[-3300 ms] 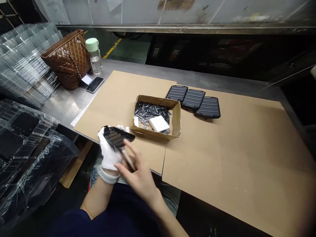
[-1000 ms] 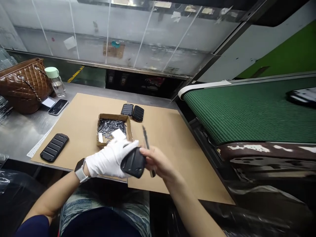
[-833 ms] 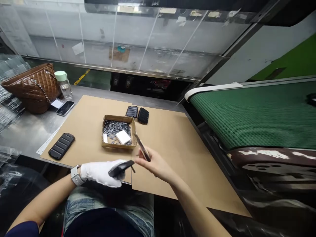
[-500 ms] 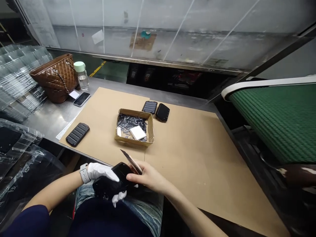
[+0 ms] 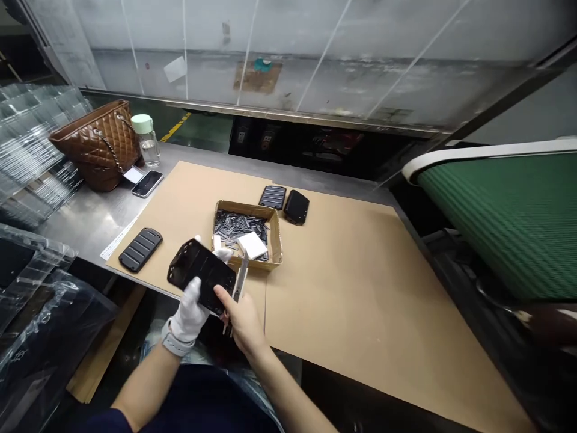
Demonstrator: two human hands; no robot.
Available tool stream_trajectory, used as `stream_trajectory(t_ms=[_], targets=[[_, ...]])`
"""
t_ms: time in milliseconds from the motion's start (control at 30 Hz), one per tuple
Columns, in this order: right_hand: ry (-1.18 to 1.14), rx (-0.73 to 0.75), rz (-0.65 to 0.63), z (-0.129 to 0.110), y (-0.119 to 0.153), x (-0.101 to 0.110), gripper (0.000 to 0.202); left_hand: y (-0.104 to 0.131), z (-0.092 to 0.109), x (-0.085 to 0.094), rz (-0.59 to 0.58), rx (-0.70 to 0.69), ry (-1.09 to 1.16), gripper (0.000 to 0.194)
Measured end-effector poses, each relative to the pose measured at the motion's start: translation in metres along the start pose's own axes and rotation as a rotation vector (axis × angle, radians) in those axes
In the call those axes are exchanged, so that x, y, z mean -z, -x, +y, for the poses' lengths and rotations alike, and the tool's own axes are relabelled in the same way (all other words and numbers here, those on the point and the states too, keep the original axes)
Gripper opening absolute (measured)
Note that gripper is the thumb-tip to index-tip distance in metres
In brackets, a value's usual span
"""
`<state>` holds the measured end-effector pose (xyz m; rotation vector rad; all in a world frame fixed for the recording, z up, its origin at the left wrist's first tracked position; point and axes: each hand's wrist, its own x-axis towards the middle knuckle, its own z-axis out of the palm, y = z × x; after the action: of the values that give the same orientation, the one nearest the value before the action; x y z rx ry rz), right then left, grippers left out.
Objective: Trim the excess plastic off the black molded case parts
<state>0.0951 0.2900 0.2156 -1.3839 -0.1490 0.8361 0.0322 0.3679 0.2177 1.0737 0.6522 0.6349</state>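
Observation:
My left hand (image 5: 189,314), in a white glove, grips a black plastic shell (image 5: 193,266), thumb on its face and fingers behind it. The shell is tilted up over the table's front edge, its smooth face with small holes along the ends toward me. My bare right hand (image 5: 246,322) is closed around a utility knife (image 5: 240,281), blade pointing up, and its thumb presses on the shell's right end. Just behind the knife stands a cardboard box (image 5: 277,243) holding many small black strips (image 5: 232,225) and a white block (image 5: 252,245).
One ribbed black shell (image 5: 140,249) lies at the left; another ribbed shell (image 5: 273,197) and a smooth one (image 5: 296,207) lie behind the box. A phone (image 5: 148,184), bottle (image 5: 146,141) and brown bag (image 5: 97,144) stand back left. A green conveyor belt (image 5: 505,222) borders the right side.
Both hands have lifted the shell from above my lap up and forward, over the table edge near the box. The knife blade has swung from pointing left to pointing upward.

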Motion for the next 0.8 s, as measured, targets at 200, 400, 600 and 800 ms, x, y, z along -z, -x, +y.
stream_trajectory(t_ms=[200,400,600,800], targets=[[0.181,0.318,-0.052,0.008,0.001,-0.012,0.06,-0.006,0.003,-0.013,0.107,0.089,0.713,0.039],[0.236,0.508,0.067,0.022,-0.006,-0.011,0.023,-0.011,0.009,-0.018,0.119,0.053,0.843,0.037],[0.16,0.529,0.189,0.004,-0.032,0.017,0.039,-0.035,0.016,0.015,0.208,0.049,0.986,0.029],[0.546,0.557,0.168,-0.04,-0.062,0.03,0.051,-0.031,0.023,0.019,0.244,0.185,1.059,0.026]])
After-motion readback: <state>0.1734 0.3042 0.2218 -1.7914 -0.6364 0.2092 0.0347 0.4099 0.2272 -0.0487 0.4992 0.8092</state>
